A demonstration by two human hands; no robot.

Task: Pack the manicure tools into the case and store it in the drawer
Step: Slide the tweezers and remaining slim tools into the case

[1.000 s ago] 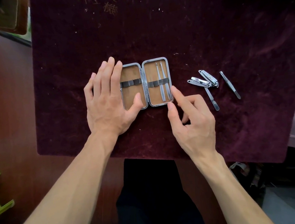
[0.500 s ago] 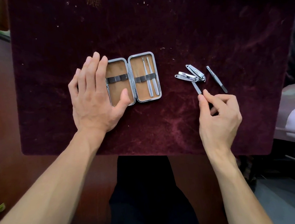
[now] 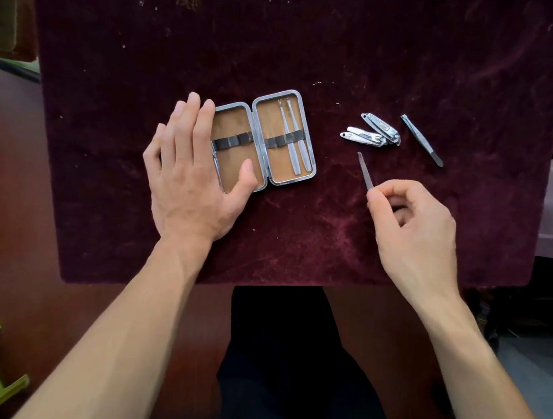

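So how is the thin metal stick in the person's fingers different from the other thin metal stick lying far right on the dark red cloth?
The thin metal tool pinched by the right hand is lifted by one end, while the thin metal tool at the far right lies flat on the dark red velvet cloth, untouched. The held one points nearly straight away from the person; the lying one slants. The held one sits nearer the open silver case. Both are slim, silvery and still unpacked.

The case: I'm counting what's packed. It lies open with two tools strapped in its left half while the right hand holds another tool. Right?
Not quite. The head view shows the two tools strapped in the right half of the open case, not the left. The right hand does hold another tool.
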